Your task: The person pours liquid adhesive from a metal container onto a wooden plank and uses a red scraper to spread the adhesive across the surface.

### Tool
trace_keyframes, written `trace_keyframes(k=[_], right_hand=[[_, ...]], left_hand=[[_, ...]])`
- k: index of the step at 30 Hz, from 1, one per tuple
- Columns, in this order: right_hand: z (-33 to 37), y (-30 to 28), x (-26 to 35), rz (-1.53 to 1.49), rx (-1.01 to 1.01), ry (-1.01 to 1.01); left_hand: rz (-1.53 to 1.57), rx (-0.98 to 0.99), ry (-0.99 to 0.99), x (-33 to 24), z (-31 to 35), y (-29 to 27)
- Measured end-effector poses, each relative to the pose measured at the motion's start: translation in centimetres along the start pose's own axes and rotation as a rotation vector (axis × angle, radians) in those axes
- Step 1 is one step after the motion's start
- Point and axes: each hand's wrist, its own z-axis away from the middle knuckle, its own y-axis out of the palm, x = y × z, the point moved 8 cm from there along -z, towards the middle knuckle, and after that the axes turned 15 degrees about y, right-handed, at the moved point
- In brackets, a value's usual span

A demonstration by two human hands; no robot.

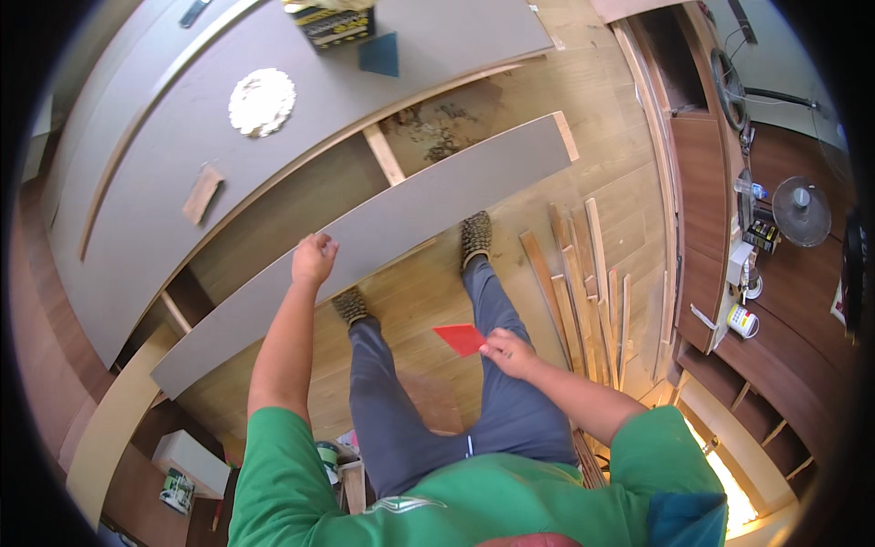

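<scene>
My right hand (510, 353) grips a red flat plastic spreader (460, 339) by one corner, held out in front of my right thigh. Over the long narrow grey board (428, 205) is my left hand (314, 259), its fingers curled together. Whether anything small is between them is hidden. Beyond that board lies a large grey panel (173, 201), with a round white patch (262, 102) of paste or crumbs on it. A blue triangular plastic spreader (379, 55) rests on the panel beside a black and yellow box (333, 25).
On the large panel lie a small wood block (202, 194) and a long curved-looking strip (137, 128). Wood strips (583, 283) cover the floor at my right. A brown cabinet (706, 201) stands farther right, bearing a clear-lidded round container (802, 210) and a white tub (743, 321).
</scene>
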Motion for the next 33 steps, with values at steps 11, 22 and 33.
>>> trace_keyframes(k=[11,22,33], right_hand=[[-1.0,-2.6,-1.5,-0.178,0.041,0.121],[-1.0,-2.3,-2.8,-0.191,0.064,0.177],[-1.4,-2.3,-2.2,-0.199,0.074,0.264]], left_hand=[[0.108,-0.187,-0.053,0.5,-8.7,6.1],[0.148,-0.216,0.015,-2.4,-10.8,6.3],[0.219,-0.323,0.005,-1.6,-12.3,4.1]])
